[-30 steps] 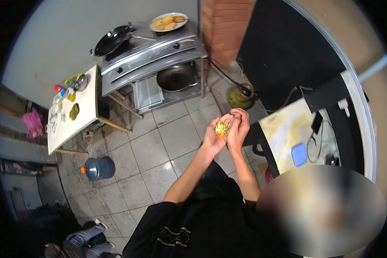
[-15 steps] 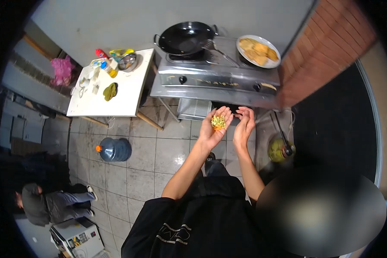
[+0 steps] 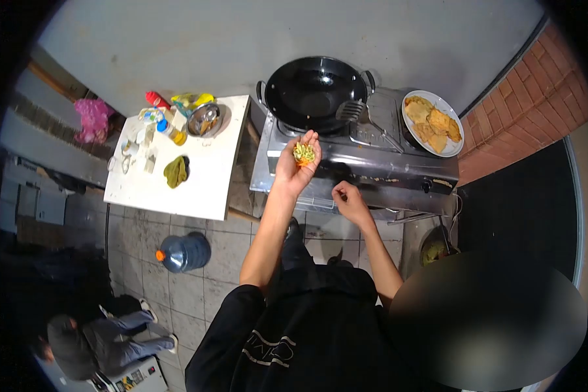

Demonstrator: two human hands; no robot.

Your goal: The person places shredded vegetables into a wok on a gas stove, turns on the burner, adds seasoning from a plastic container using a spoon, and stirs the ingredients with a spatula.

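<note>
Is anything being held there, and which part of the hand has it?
Yes: chopped vegetables, loose in the upturned palm of the left hand. The right hand shows nothing in it.

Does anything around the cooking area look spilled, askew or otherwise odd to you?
Nothing looks clearly spilled or broken. The floor tiles have dark smudges, and the stove's front bears pale patches, perhaps residue or worn labels. The slotted spatula slants across the wok's rim, which seems ordinary.

Finely cut, pale-green and orange vegetable pieces (image 3: 304,154), loosely heaped on the left hand's (image 3: 294,171) upturned palm.
</note>
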